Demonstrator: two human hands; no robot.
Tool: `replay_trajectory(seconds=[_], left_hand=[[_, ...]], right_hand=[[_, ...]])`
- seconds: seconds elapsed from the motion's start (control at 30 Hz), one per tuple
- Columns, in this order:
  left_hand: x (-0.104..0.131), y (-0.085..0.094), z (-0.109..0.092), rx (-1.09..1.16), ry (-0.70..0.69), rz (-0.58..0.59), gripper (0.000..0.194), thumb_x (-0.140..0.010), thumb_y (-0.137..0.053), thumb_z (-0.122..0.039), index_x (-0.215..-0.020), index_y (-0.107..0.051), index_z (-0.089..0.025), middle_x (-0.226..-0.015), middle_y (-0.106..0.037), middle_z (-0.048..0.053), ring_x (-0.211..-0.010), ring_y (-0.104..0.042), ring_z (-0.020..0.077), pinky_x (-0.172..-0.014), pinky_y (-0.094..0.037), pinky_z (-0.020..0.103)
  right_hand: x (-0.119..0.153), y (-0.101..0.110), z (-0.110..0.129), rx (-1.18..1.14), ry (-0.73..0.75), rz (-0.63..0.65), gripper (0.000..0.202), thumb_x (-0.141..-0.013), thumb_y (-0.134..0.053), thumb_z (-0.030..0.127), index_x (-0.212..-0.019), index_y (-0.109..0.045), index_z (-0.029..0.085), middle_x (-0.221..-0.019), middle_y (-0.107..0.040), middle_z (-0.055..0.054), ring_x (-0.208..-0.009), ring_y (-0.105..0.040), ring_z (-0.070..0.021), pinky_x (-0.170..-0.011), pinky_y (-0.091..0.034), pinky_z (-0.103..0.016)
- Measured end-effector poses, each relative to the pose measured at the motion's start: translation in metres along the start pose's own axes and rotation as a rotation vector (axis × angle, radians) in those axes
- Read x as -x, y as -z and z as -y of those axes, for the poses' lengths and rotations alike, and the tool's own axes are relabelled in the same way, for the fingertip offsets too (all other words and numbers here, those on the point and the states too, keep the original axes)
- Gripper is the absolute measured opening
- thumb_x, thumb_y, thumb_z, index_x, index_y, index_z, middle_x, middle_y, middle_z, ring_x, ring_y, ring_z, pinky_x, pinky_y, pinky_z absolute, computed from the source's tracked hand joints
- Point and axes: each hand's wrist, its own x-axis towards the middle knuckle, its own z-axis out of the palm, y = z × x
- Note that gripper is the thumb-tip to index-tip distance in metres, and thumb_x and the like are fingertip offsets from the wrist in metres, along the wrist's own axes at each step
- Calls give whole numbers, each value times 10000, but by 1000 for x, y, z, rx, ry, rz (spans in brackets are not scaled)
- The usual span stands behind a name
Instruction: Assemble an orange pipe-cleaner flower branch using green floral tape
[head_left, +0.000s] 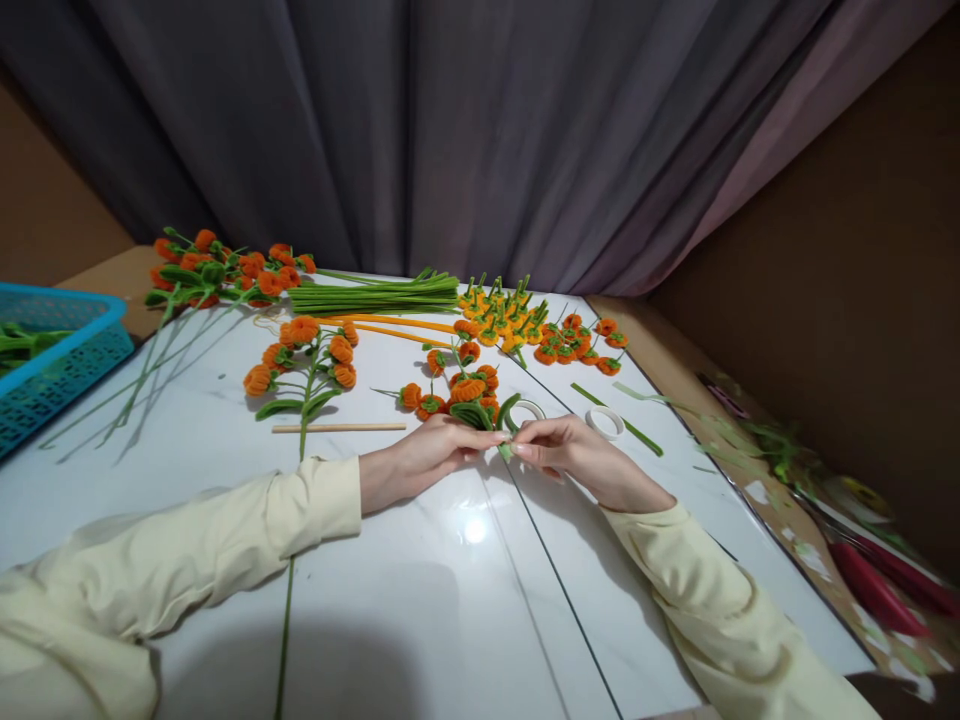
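Observation:
Near the middle of the table, my left hand (433,455) is closed on the stem of a fuzzy orange flower spray (469,390) with green leaves. Its blooms lie just beyond my fingers. My right hand (574,455) meets it from the other side, thumb and finger pinched at the stem's base on a pale green strip (505,453), which looks like tape. The fingers partly hide the strip and stem. A white tape ring (527,410) lies right behind my right hand, and another white ring (605,422) is to its right.
A finished-looking orange spray (306,385) lies left, across a wooden stick (337,428). Behind are green pipe cleaners (375,295), yellow flower pieces (499,315), loose orange blooms (574,340) and more sprays (199,270). A blue basket (67,375) stands left; red-handled scissors (874,590) lie right.

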Motion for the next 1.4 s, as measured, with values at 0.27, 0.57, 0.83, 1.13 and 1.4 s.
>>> replay_trajectory(seconds=[0.27,0.57,0.83,1.13,1.4], left_hand=[[-1,1,0,39,-30,132,157,-655,-773,-243,-652,-700,-104,-656,-638,42,-704,-549,144,-798,-426,279],[-3,4,0,9,-5,162,175,-661,-764,-272,-645,-702,-110,-676,-647,57,-732,-553,164,-790,-413,279],[0,3,-1,-105,13,210,279,-659,-774,-378,-601,-693,-117,-646,-641,66,-693,-541,185,-723,-390,295],[5,-6,-7,-133,-7,317,358,-544,-836,-445,-530,-637,-148,-571,-591,20,-641,-516,168,-731,-378,303],[8,-10,-14,-134,-59,402,412,-516,-860,-454,-738,-677,-159,-767,-669,48,-889,-589,233,-823,-393,323]], right_hand=[[-3,-2,-6,-204,-43,87,309,-698,-749,400,-695,-634,113,-682,-669,-58,-497,-554,-90,-392,-389,-181],[-4,-5,-10,-268,-60,88,270,-710,-753,345,-726,-625,108,-693,-693,-60,-457,-576,-82,-327,-353,-146],[-5,-4,-9,-342,-50,247,224,-713,-744,298,-728,-684,83,-640,-693,-80,-435,-538,-74,-288,-259,-142],[-2,-17,-11,-549,-114,435,225,-674,-767,291,-727,-676,92,-575,-660,-38,-341,-432,-37,-239,-135,-139],[1,-29,-16,-631,-68,434,261,-649,-772,323,-609,-635,106,-486,-609,-5,-254,-375,-25,-253,-233,-152]])
